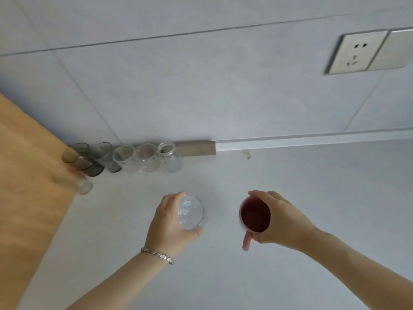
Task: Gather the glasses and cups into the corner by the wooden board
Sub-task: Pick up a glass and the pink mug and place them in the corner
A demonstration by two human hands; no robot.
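**Both hands carry drinkware over the white counter**

The left hand (166, 222) is wrapped around a clear glass tumbler (190, 212), thumb and fingers closed on its side, with a silver chain bracelet (157, 255) on the wrist. The right hand (282, 219) grips a pink mug (254, 217) by its rim and body; the mug's inside looks dark red, and its handle points down toward the camera, free of the fingers. Whether either vessel touches the white counter (223, 276) or is held just above it cannot be told. The two hands sit side by side, apart from each other, in the lower middle of the view.

Farther back, in the corner where the wooden board (24, 175) meets the wall, a row of glasses (125, 157) stands along the wall's base: smoked grey ones nearest the board, then clear ones, then a clear jar with a threaded neck (166, 151) at the right end. One more clear glass (83, 185) stands just beside the board's edge, in front of the row. A brown strip (196, 148) runs along the wall base beside the jar. A wall socket (357, 53) is mounted at the upper right.
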